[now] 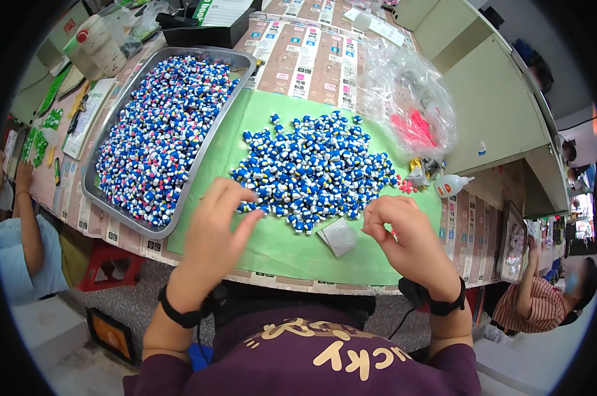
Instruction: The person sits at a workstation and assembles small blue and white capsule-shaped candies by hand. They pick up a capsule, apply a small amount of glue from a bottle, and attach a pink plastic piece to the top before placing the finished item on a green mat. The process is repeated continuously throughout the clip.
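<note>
A broad pile of small blue-and-white plastic pieces with yellow spots (pixel 311 168) lies on a green sheet (pixel 272 254). My left hand (pixel 212 228) is at the pile's near left edge, thumb and index finger apart, with nothing visible between them. Right of the pile, my right hand (pixel 404 237) is closed, its fingers curled in to the thumb; whatever they pinch is too small or hidden to make out. Between my hands lies a small grey-white square pad (pixel 338 236). Tiny pink pieces (pixel 405 185) are scattered beyond my right hand.
At left stands a metal tray (pixel 237 61) heaped with similar pieces, some with pink bits. A clear bag (pixel 404 86) with pink pieces, a white squeeze bottle (pixel 453 185) and a grey-green cabinet (pixel 490 86) are at right. Other people sit at both sides.
</note>
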A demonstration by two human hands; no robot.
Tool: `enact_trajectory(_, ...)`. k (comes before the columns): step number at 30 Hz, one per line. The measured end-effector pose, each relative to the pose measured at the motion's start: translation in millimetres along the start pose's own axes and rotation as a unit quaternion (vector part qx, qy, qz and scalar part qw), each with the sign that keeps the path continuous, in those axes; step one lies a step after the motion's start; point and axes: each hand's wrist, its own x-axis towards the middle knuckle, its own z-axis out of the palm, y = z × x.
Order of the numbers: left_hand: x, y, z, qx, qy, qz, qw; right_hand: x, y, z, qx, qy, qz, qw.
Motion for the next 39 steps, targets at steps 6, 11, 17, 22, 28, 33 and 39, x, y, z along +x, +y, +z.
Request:
enact_trajectory(6,-6.4,-21.5,2.1,0.039,-0.037,-0.021,0.998,6.5,-4.2,13.9,-0.020,0.017,-0.039,0.999)
enact_trajectory(11,-6.2,-26.8,2.3,0.040,-0.026,-0.010,0.999,8.5,-6.1,16.1,-0.041,0.005,-0.031,0.999)
enact_trajectory(17,-4.2,-10.3,-11.4,-0.229,0.003,-0.118,0.966,6.6,-10.9,6.8,0.044,0.012,-0.005,0.999)
enact_trajectory(22,6.5,23.4,-4.9,-0.516,-0.064,-0.151,0.841,7.2,-33.2,-1.3,0.228,0.073,0.009,0.971)
enact_trajectory(28,15.3,48.5,15.5,-0.575,-0.065,-0.136,0.804,12.7,-50.6,16.9,0.324,0.190,-0.034,0.926)
enact_trajectory(33,9.8,54.4,21.5,-0.514,-0.026,-0.075,0.854,15.6,-53.9,23.3,0.291,0.224,-0.025,0.930)
enact_trajectory(39,7.9,59.0,24.8,-0.396,0.031,0.005,0.918,16.5,-53.1,31.7,0.203,0.246,-0.036,0.947)
